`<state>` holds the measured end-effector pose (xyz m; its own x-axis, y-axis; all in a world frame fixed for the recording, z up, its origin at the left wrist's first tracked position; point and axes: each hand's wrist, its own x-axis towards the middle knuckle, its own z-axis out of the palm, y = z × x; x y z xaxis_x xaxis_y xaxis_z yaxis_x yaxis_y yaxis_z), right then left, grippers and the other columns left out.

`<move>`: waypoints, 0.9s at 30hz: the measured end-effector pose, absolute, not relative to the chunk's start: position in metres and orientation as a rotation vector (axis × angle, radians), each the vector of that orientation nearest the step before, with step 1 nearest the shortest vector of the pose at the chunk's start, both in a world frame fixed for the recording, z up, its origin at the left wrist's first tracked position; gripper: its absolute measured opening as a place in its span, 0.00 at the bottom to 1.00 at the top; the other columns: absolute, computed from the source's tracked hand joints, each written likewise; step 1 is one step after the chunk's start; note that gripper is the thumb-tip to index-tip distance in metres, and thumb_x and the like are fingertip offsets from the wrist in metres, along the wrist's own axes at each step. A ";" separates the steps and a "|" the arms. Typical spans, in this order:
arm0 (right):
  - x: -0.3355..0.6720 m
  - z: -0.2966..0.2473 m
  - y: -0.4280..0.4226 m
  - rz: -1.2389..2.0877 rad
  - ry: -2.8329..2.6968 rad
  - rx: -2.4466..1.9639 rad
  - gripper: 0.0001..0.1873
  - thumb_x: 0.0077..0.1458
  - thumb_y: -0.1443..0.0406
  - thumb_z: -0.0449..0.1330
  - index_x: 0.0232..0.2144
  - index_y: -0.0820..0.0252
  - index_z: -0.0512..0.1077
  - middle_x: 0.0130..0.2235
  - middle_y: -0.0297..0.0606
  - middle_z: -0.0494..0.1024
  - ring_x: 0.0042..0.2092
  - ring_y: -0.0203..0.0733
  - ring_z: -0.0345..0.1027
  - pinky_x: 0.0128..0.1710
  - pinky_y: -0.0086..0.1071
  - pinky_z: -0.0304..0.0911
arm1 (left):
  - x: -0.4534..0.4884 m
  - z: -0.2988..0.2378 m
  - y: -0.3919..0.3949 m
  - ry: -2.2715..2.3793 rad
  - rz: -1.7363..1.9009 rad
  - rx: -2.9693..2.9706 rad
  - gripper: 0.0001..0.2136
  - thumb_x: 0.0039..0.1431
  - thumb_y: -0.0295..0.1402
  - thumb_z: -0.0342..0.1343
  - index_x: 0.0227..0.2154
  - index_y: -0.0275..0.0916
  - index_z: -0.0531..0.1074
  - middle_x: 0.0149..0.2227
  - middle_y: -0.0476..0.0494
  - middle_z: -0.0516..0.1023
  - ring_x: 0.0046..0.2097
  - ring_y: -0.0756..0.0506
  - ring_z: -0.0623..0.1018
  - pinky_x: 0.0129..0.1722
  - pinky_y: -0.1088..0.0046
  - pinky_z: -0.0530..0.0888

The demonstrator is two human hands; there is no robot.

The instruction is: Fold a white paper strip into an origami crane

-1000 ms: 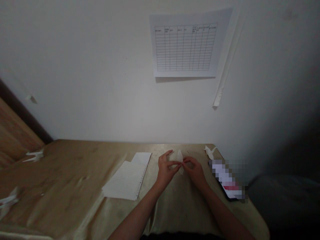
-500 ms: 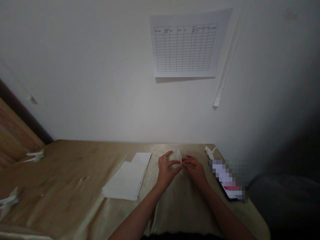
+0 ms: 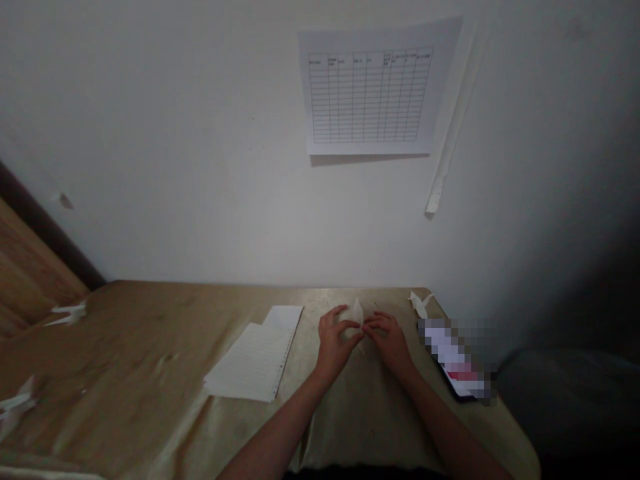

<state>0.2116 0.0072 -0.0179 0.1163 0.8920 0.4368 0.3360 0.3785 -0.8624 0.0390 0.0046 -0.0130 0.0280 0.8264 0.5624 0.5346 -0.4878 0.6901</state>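
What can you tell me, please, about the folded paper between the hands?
The folded paper is small, white and thin, creased into a narrow shape. The left hand and right hand pinch its lower part from either side, hiding the bottom, and its pointed tip stands up above them. It is low over the table, near the far edge; whether it touches cannot be told. Finer folds are too dim to make out.

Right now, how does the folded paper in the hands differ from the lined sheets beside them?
The folded paper is small, creased to a point and stands up, pinched by the left hand and right hand; the lined sheets are large, flat and unfolded, lying untouched on the table. Both are white paper.
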 end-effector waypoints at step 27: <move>0.215 -0.023 0.009 0.539 -1.443 -1.245 0.14 0.54 0.52 0.64 0.29 0.52 0.82 0.40 0.44 0.84 0.56 0.56 0.69 0.61 0.52 0.61 | 0.036 -0.007 0.011 1.467 1.207 1.803 0.08 0.51 0.27 0.69 0.35 0.45 0.85 0.43 0.44 0.87 0.55 0.38 0.81 0.63 0.52 0.69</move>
